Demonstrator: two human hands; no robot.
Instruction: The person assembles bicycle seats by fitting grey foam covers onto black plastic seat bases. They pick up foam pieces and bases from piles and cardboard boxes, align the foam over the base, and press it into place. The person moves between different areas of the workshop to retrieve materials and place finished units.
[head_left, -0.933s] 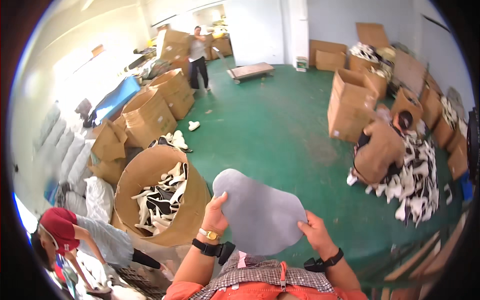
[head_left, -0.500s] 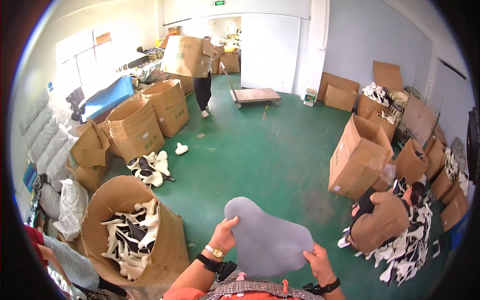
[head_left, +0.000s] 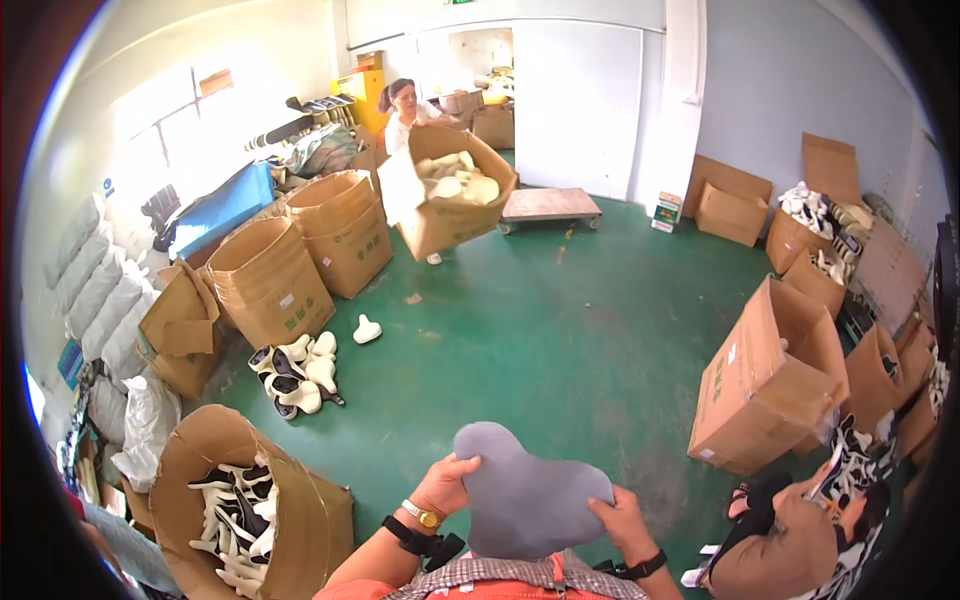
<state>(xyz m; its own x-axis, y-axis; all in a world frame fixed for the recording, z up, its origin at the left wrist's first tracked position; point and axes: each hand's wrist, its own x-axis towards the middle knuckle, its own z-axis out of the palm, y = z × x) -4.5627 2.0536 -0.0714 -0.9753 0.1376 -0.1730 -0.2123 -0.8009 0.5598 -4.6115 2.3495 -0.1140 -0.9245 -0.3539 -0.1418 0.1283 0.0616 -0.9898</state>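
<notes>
Between my two hands, in front of my body, is a grey saddle cover piece [head_left: 532, 492], broad and smooth with a narrower rounded lobe at its upper left. The fingers of my left hand [head_left: 442, 487] pinch its left edge, thumb on the near face. At its right edge my right hand [head_left: 626, 522] grips it, thumb on top and the fingers mostly behind it. What the far face looks like is hidden.
A large round carton [head_left: 190, 440] of white and black saddle parts stands at left, beside a floor pile of saddles [head_left: 298, 375]. One person [head_left: 400, 110] carries a filled carton [head_left: 450, 215]; another [head_left: 785, 540] crouches at right near a tall carton [head_left: 765, 375]. A flat trolley [head_left: 550, 205] stands behind.
My view has shifted slightly. The person at the back has come nearer with the carton, now tilted so its saddle parts show. Both my hands keep hold of the grey piece.
</notes>
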